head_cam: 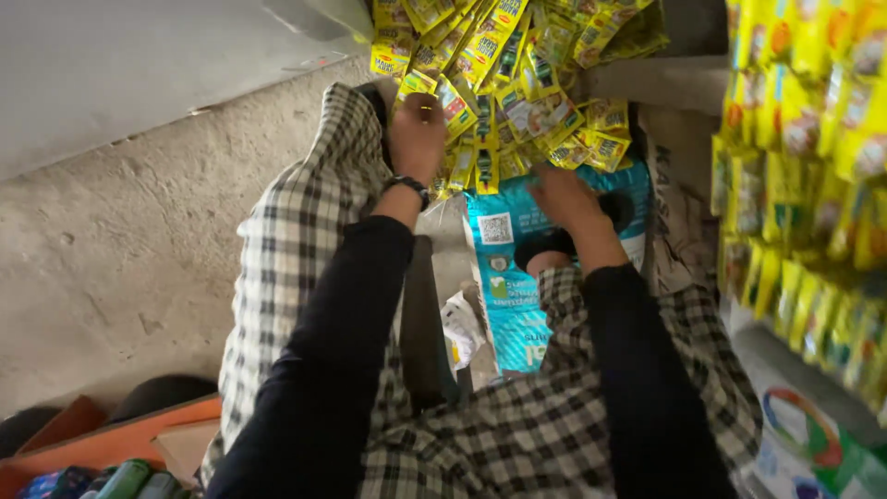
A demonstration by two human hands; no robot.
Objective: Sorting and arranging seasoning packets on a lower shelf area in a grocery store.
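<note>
A heap of small yellow sachets (517, 102) lies at the top middle of the view, spilling over the upper end of a teal sack (517, 277) that rests between the person's knees. The sachets sit directly under and ahead of both hands, at the fingertips rather than in the palms.

The left hand (418, 129) reaches into the left edge of the heap; its fingers curl down onto a sachet with a red panel, but the head camera sees only the back of the hand, so I cannot tell whether this grip has clenched on a packet or merely presses it. A dark wristband (409, 187) circles that wrist. The right hand (564, 199) lies lower, at the near edge of the heap where the sachets meet the teal sack, fingers spread and blurred; whether its grip holds anything cannot be told either.

Both arms wear black sleeves (323, 370) over checked trousers (296, 240). A crumpled white wrapper (462, 328) sits beside the sack. More yellow sachets hang in strips (804, 148) on the right. Rough concrete floor (120, 240) spreads to the left, with an orange box edge (102, 444) at the lower left corner.
</note>
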